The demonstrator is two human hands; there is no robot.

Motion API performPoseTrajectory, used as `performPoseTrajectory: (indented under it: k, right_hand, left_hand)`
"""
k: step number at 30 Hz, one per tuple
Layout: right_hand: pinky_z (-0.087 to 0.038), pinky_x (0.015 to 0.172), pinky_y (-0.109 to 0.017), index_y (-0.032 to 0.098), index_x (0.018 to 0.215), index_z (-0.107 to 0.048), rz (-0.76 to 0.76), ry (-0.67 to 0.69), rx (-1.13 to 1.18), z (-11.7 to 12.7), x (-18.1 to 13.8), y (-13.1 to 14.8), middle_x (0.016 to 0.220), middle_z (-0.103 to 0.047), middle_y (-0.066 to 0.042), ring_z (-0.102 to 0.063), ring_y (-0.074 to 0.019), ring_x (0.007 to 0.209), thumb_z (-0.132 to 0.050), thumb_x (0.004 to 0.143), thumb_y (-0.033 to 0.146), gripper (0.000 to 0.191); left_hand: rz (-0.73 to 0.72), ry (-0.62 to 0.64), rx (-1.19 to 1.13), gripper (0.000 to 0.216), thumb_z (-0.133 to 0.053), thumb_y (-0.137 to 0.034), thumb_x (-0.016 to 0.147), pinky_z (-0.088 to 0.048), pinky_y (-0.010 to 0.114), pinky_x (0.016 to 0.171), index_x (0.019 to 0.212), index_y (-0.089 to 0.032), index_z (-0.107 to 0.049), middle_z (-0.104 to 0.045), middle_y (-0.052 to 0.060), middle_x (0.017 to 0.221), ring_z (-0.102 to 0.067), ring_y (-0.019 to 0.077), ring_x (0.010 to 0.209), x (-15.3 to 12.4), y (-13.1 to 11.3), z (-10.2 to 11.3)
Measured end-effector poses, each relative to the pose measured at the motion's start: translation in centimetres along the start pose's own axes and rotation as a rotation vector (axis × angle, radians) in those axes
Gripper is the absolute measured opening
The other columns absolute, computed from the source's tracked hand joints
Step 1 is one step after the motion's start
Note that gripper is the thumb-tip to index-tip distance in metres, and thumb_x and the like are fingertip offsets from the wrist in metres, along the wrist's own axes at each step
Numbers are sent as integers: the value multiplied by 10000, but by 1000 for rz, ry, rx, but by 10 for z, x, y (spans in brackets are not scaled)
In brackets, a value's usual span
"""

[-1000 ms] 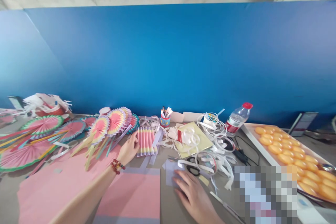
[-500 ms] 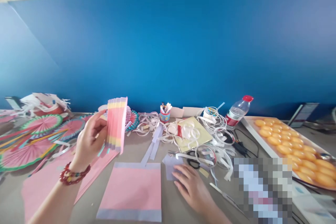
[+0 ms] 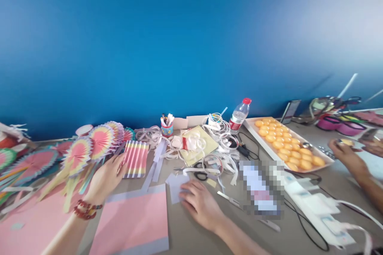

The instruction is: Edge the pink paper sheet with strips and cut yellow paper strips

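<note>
My left hand, with a red bead bracelet at the wrist, grips the left edge of a pleated paper strip in pink, yellow and lavender. The strip is low, at or just above the table. A flat pink paper sheet with lavender borders lies below it. My right hand rests on the table with fingers stretched out. Its fingertips touch a small lavender paper piece. Black-handled scissors and a craft knife are close by.
Finished paper fans crowd the left side. White ribbon coils, a pen cup and a bottle stand behind. Rightward are a tray of orange domes, a power strip and another person's hand.
My left hand has lowered the pleated strip from upright in the air to table level. The view has swung right, revealing another person's hands. My right hand stays by the lavender piece.
</note>
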State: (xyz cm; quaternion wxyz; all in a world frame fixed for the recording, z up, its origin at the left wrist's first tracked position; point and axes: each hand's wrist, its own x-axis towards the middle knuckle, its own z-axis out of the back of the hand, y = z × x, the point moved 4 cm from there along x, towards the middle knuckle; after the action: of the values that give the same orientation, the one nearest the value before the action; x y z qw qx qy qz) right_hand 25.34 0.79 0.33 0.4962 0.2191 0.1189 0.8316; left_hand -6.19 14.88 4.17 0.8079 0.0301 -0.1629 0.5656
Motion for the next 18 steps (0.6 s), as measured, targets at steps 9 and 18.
performPoseTrajectory:
  k: [9,18]
  right_hand:
    - [-416,1045,-370,257,1179,-656,13,89,-31,-4,0,3,1254,-637,-41,-526,-206,1189,-490,974,300,268]
    - [-322,1143,-454,223,1277,-603,-19,90,-67,6,4,-1,1382,-559,-70,-500,-242,1265,-537,941,339,361]
  left_hand:
    - [-445,204,-119,460,-474,-339,968,-455,368,1057,1426,-303,-456,-526,29,1427,-523,238,1276,-72,-74,-24]
    - [-554,283,-93,589,-538,-371,955,-362,447,1149,1502,-310,-328,-317,26,1568,-375,250,1403,-90,-84,-36]
